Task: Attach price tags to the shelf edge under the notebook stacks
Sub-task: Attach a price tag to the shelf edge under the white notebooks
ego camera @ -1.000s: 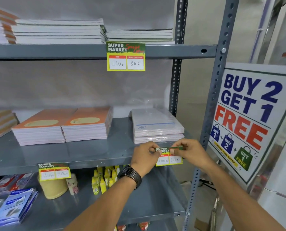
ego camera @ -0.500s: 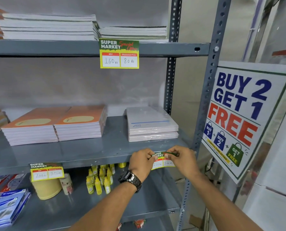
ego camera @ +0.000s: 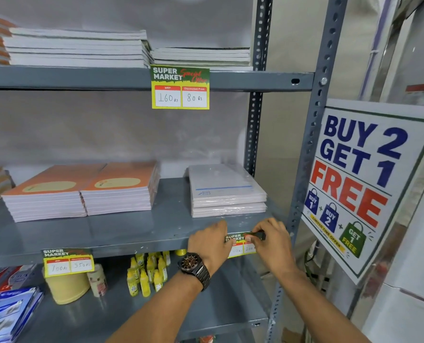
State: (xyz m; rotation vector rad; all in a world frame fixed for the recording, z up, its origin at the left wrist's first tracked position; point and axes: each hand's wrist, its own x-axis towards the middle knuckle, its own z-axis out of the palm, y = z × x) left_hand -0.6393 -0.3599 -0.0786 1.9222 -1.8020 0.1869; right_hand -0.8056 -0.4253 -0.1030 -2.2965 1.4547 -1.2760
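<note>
**Tag goes on under the white stack**

We pinch the tag (ego camera: 240, 245) against the shelf edge (ego camera: 136, 251), left hand (ego camera: 209, 243) gripping its left side, right hand (ego camera: 270, 240) its top right, likely to level it below the white stack (ego camera: 228, 191). The post (ego camera: 292, 219) crowds our right; leftward the edge runs bare.

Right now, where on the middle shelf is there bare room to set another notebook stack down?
Bare middle shelf shows between the orange notebook stacks and the wrapped white stack, and along the front strip. The front right corner is crowded: left hand and right hand press a price tag there.
</note>
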